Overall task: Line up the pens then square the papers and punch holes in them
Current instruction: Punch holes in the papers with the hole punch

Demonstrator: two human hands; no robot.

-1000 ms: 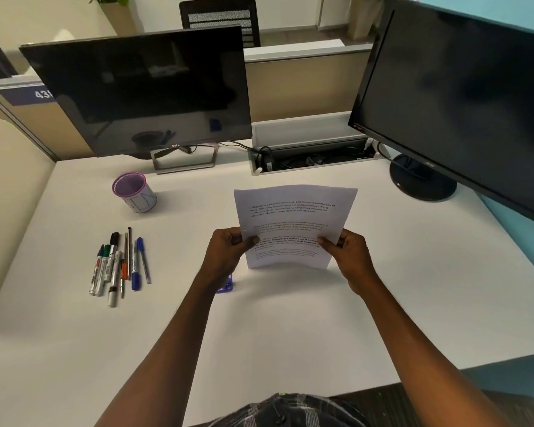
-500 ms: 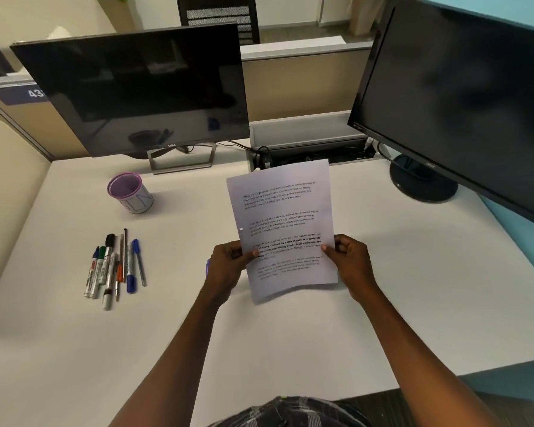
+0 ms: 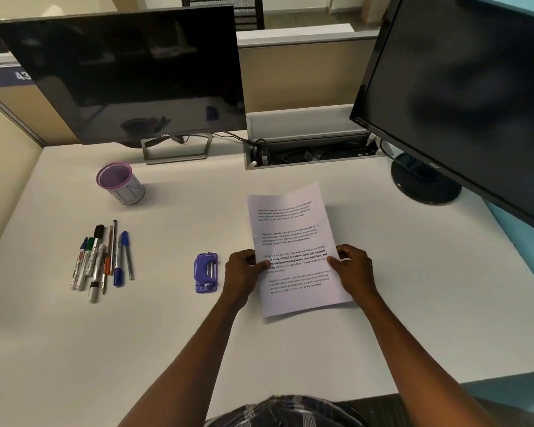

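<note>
Clamping papers (image 3: pixel 293 241) in left grip (image 3: pixel 244 269) and right grip (image 3: pixel 352 269), purple cup (image 3: pixel 121 184) holding nothing visible

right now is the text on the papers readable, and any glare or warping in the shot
Head view: the papers, held by the left hand and right hand, show print too small and soft to read; both monitors are dark with faint reflections; wide-angle bending tilts the right monitor.

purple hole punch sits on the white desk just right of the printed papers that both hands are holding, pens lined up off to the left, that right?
Not quite. The head view shows the purple hole punch on the white desk just left of the printed papers, beside the left hand. Both hands do hold the papers, right hand opposite, and the pens lie further left.
</note>
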